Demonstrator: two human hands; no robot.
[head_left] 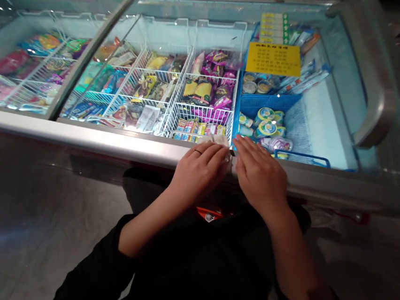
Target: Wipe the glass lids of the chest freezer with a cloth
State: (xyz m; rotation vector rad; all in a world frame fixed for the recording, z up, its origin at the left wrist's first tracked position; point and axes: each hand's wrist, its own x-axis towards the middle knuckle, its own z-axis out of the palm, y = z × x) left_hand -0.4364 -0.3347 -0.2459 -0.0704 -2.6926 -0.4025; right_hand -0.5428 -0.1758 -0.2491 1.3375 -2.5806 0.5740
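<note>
Freezer rim (116, 143), silvery, smooth, shiny, left hand (200, 166) loosely curled, right hand (263, 177) flatter, any hold unclear

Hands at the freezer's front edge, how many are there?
2: the left hand and, close beside it, the right hand, both at the front edge. No others show.

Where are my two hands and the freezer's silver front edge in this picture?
Left hand (200, 168): head view, on the back of the hand.
Right hand (262, 174): head view, on the back of the hand.
Silver front edge (115, 143): head view, on a bare stretch of metal.
</note>
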